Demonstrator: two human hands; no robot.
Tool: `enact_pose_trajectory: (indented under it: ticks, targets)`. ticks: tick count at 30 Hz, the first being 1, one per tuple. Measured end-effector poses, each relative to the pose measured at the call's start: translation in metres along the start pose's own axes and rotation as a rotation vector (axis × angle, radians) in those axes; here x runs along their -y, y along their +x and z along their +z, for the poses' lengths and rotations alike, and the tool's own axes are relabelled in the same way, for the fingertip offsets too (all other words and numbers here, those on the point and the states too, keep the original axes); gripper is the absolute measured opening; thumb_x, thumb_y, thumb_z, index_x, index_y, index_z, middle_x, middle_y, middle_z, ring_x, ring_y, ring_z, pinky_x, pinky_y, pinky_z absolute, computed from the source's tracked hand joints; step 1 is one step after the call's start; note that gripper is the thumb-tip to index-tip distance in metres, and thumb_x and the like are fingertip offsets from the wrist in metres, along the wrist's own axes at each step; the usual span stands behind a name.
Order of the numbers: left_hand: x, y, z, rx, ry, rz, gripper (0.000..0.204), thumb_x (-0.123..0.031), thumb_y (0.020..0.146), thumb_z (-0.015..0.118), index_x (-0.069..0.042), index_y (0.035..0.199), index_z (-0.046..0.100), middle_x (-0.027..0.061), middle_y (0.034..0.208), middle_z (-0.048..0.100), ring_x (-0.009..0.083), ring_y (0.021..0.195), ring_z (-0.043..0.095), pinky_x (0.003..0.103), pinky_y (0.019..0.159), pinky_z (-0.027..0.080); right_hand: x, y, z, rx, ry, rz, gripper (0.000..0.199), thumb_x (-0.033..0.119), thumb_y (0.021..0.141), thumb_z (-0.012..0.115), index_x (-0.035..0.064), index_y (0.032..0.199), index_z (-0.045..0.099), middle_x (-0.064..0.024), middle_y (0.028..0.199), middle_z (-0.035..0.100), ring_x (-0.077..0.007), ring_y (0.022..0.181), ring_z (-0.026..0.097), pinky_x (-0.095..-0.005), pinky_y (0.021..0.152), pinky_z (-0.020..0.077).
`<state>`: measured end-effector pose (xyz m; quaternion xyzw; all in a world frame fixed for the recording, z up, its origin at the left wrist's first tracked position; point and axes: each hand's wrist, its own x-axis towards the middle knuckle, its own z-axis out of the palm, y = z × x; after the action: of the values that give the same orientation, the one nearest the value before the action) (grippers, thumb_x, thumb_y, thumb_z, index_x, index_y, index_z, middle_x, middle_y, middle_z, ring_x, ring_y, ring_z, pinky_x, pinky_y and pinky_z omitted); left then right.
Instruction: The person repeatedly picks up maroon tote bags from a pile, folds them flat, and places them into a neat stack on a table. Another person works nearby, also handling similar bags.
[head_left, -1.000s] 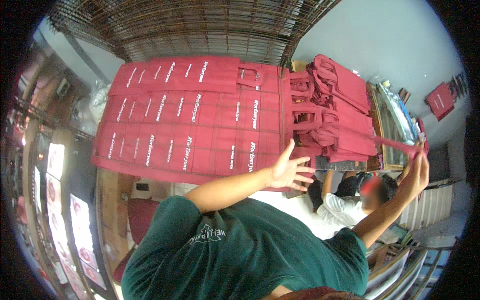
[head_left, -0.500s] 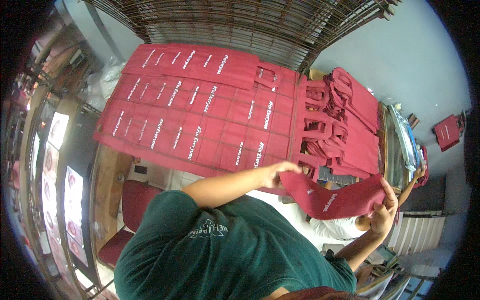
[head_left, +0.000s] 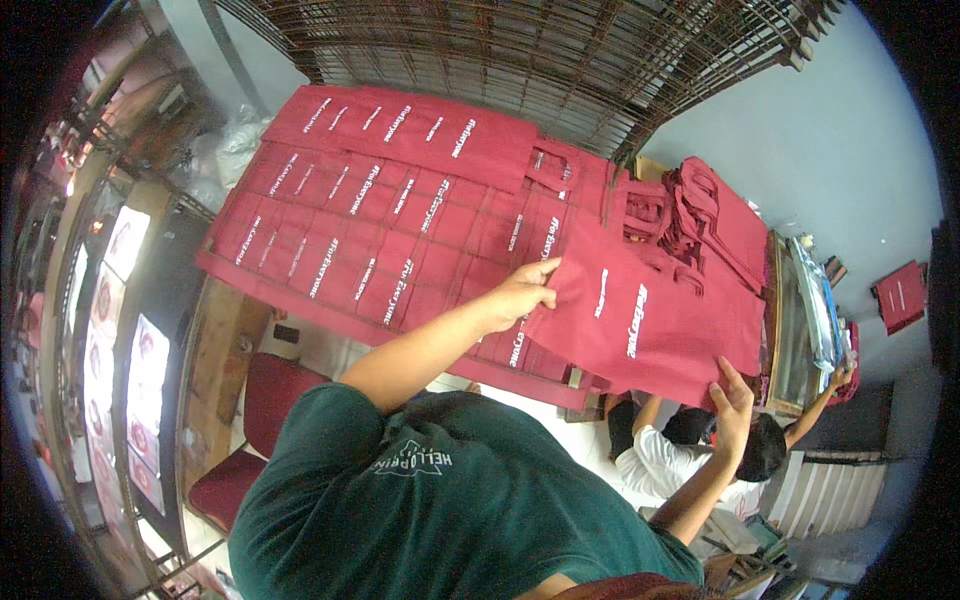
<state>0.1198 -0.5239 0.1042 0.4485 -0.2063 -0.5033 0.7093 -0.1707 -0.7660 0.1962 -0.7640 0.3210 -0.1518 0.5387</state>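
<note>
The person in the dark green T-shirt [head_left: 440, 500] is holding a flat dark red fabric bag with white print [head_left: 640, 320] out in front of them, spread between both hands. The left hand [head_left: 522, 292] is gripping the bag's edge at about nine o'clock of the bag, thumb and fingers closed on the cloth. The right hand [head_left: 733, 398] is reaching up to the bag's lower corner at about five o'clock, the fingers extended against the fabric; whether it is actually pinching the cloth cannot be told.

The bag is hanging just above the right end of a large layer of matching dark red printed fabric bags [head_left: 390, 220], which are lying in overlapping rows across a wide worktable [head_left: 225, 340]. At about one o'clock from the held bag, a loose pile of red bags with their handles showing [head_left: 700, 215] is sitting, touching the rows.

Beyond the table, at twelve o'clock, a brown wire mesh rack [head_left: 560, 60] is standing against a grey wall [head_left: 830, 140]. At about four o'clock of the view, another person in a white shirt [head_left: 665, 462] is sitting low beside the table, one arm raised. A dark red padded chair [head_left: 255, 430] is standing at eight o'clock, just beside the table's wooden edge. A single red bag [head_left: 900, 295] is hanging far off at three o'clock.
</note>
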Motion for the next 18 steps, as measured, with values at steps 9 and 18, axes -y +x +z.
enact_pose_trajectory:
  ticks: [9,18]
  targets:
    - [-0.079,0.035,-0.043,-0.174,0.164,0.438,0.074,0.015,0.07,0.043,-0.006,0.139,0.026,0.0098,0.128,0.047,0.0158,0.113,0.049,0.026,0.09,0.042,-0.014,0.112,0.077,-0.077,0.328,-0.303,0.063,-0.011,0.067,0.044,-0.0053,0.13,0.04,-0.0131,0.133,0.042,-0.017,0.118,0.043,-0.0246,0.091,0.0389]
    - [-0.037,-0.059,-0.146,-0.943,0.671,0.356,0.067,-0.009,0.077,0.066,-0.007,0.134,0.032,0.0156,0.12,0.049,0.0224,0.105,0.051,0.033,0.086,0.045,-0.112,0.311,0.21,-0.153,0.286,-0.338,0.056,-0.007,0.071,0.05,-0.0034,0.126,0.045,-0.0149,0.128,0.048,-0.0213,0.118,0.046,-0.0297,0.099,0.0334]
